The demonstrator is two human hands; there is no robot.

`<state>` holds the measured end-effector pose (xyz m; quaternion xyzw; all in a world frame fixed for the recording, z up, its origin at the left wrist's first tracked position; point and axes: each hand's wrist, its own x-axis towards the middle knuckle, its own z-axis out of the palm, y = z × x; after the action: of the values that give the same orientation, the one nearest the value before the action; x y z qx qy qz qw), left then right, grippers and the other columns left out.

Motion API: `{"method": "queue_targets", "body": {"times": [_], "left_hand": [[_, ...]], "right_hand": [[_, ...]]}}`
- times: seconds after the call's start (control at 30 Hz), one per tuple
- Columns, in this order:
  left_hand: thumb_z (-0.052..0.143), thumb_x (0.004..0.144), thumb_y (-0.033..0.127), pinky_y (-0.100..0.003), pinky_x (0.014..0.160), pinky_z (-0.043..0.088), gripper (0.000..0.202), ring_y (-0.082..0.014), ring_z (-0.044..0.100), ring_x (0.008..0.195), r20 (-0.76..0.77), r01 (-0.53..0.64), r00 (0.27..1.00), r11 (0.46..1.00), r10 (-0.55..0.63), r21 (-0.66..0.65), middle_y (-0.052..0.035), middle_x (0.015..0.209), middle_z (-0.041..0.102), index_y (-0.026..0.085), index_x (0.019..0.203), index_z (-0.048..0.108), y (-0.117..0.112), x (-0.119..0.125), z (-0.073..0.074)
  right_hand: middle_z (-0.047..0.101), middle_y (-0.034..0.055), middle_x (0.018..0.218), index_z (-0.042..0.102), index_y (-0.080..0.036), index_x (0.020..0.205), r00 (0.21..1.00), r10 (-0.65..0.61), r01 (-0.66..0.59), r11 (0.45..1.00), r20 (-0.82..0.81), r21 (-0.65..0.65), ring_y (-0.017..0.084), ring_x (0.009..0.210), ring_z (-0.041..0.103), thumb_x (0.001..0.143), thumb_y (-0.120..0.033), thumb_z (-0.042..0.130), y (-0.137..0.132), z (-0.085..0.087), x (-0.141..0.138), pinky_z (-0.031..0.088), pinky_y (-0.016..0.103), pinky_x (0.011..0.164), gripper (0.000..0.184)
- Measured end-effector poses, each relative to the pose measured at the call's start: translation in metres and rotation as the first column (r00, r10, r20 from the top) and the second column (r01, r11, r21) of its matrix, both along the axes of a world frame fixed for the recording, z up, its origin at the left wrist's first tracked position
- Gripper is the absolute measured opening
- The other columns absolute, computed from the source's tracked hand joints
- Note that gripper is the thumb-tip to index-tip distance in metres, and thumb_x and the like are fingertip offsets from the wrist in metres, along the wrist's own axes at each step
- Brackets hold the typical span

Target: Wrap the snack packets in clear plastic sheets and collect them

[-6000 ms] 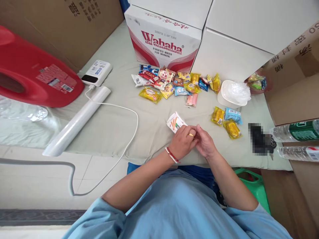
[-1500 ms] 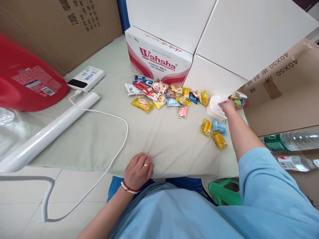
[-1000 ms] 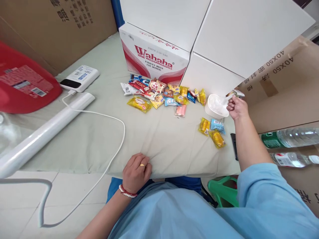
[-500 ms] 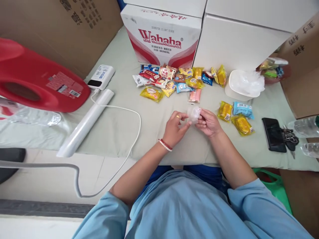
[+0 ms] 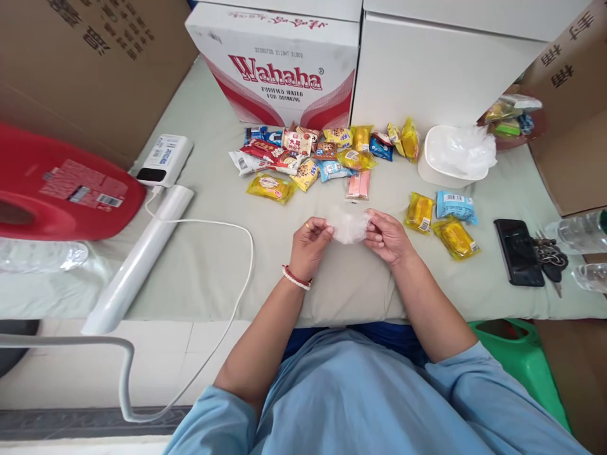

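Note:
My left hand (image 5: 309, 245) and my right hand (image 5: 387, 235) are close together over the pale green cloth (image 5: 213, 253), each pinching one side of a thin clear plastic bag (image 5: 349, 225) stretched between them. Just beyond the bag lies a pink snack pack (image 5: 358, 184). A heap of several wrapped snacks (image 5: 308, 155) lies further back. Three snack packs, two yellow and one blue (image 5: 443, 220), lie to the right of my right hand.
A white bowl (image 5: 450, 169) holding clear bags stands at the back right. A Wahaha carton (image 5: 279, 69) and white box (image 5: 441, 69) line the back. A red jug (image 5: 57, 189), power bank (image 5: 164, 159), white roll (image 5: 137, 259), black phone (image 5: 518, 260) and keys (image 5: 550, 259) lie around.
My right hand reached to the white bowl, took a clear bag and came back to the middle. My left hand rose from the cloth's edge to take the bag's other side.

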<state>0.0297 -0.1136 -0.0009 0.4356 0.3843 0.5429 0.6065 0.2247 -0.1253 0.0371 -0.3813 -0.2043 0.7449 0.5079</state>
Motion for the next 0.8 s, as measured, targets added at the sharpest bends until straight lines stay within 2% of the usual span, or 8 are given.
{"method": "queue_targets", "body": {"times": [0.13, 0.27, 0.33, 0.4, 0.5, 0.57, 0.63, 0.8], "left_hand": [[0.098, 0.065, 0.04, -0.021, 0.063, 0.049, 0.043, -0.0085, 0.056, 0.07, 0.263, -0.06, 0.958, 0.976, 0.115, -0.209, 0.0059, 0.08, 0.06, 0.025, 0.087, 0.065, 0.006, -0.008, 0.003], [0.098, 0.065, 0.034, -0.021, 0.065, 0.052, 0.046, -0.0084, 0.06, 0.075, 0.361, -0.042, 0.921, 0.958, 0.146, -0.283, 0.0069, 0.082, 0.06, 0.025, 0.087, 0.059, 0.01, -0.009, 0.006], [0.098, 0.064, 0.036, -0.02, 0.065, 0.051, 0.048, -0.0077, 0.061, 0.073, 0.351, -0.04, 0.925, 0.956, 0.146, -0.292, 0.0076, 0.08, 0.06, 0.024, 0.086, 0.056, 0.011, -0.009, 0.005], [0.099, 0.063, 0.04, -0.02, 0.064, 0.051, 0.051, -0.0075, 0.061, 0.07, 0.306, -0.048, 0.942, 0.959, 0.136, -0.278, 0.0077, 0.077, 0.061, 0.023, 0.084, 0.056, 0.01, -0.008, 0.004], [0.099, 0.06, 0.048, -0.022, 0.064, 0.05, 0.052, -0.0081, 0.061, 0.066, 0.194, -0.042, 0.977, 0.973, 0.088, -0.226, 0.0069, 0.072, 0.062, 0.022, 0.081, 0.058, 0.006, -0.005, 0.002], [0.098, 0.06, 0.052, -0.023, 0.063, 0.048, 0.052, -0.0083, 0.059, 0.063, 0.124, -0.025, 0.991, 0.982, 0.049, -0.186, 0.0065, 0.068, 0.062, 0.021, 0.079, 0.061, 0.004, -0.003, 0.001], [0.097, 0.061, 0.055, -0.024, 0.063, 0.047, 0.051, -0.0084, 0.057, 0.061, 0.082, -0.002, 0.997, 0.987, 0.015, -0.158, 0.0058, 0.067, 0.063, 0.02, 0.079, 0.064, 0.002, -0.002, 0.002], [0.092, 0.071, 0.053, -0.023, 0.067, 0.047, 0.043, -0.0085, 0.059, 0.068, 0.089, 0.097, 0.992, 0.984, -0.085, -0.147, 0.001, 0.079, 0.07, 0.019, 0.084, 0.07, 0.001, -0.005, 0.007]], "right_hand": [[0.042, -0.0089, 0.065, 0.054, -0.019, 0.08, 0.994, -0.098, 0.095, 0.994, 0.047, 0.056, 0.001, 0.045, 0.028, 0.069, -0.041, 0.094, 0.003, 0.0, 0.009, 0.022, 0.013, 0.038, 0.048], [0.043, -0.0076, 0.067, 0.053, -0.021, 0.082, 0.958, -0.16, 0.134, 0.983, 0.238, 0.125, 0.005, 0.049, 0.031, 0.073, -0.05, 0.09, 0.002, -0.009, 0.008, 0.024, 0.016, 0.041, 0.048], [0.044, -0.006, 0.069, 0.054, -0.023, 0.082, 0.828, -0.351, 0.259, 0.931, 0.438, 0.256, 0.008, 0.055, 0.036, 0.08, -0.057, 0.084, -0.001, -0.013, 0.006, 0.031, 0.018, 0.046, 0.045], [0.049, -0.0027, 0.076, 0.056, -0.025, 0.084, 0.584, -0.58, 0.326, 0.808, 0.567, 0.491, 0.012, 0.068, 0.046, 0.089, -0.058, 0.076, -0.005, -0.014, 0.001, 0.044, 0.022, 0.06, 0.039], [0.062, 0.0042, 0.096, 0.065, -0.027, 0.091, 0.387, -0.657, 0.025, 0.709, 0.647, 0.705, 0.022, 0.097, 0.056, 0.086, -0.058, 0.079, -0.009, -0.01, -0.01, 0.05, 0.037, 0.093, 0.034], [0.068, 0.0071, 0.101, 0.069, -0.027, 0.094, 0.389, -0.571, -0.232, 0.699, 0.723, 0.677, 0.027, 0.105, 0.058, 0.081, -0.057, 0.083, -0.01, -0.008, -0.019, 0.046, 0.045, 0.101, 0.036], [0.07, 0.0065, 0.094, 0.072, -0.026, 0.094, 0.447, -0.461, -0.342, 0.704, 0.767, 0.623, 0.026, 0.098, 0.059, 0.087, -0.054, 0.079, -0.009, -0.008, -0.024, 0.046, 0.044, 0.097, 0.029], [0.067, 0.0009, 0.083, 0.074, -0.025, 0.089, 0.738, -0.232, -0.16, 0.853, 0.634, 0.498, 0.017, 0.078, 0.057, 0.089, -0.05, 0.078, -0.009, -0.011, -0.016, 0.046, 0.031, 0.076, 0.025]]}}
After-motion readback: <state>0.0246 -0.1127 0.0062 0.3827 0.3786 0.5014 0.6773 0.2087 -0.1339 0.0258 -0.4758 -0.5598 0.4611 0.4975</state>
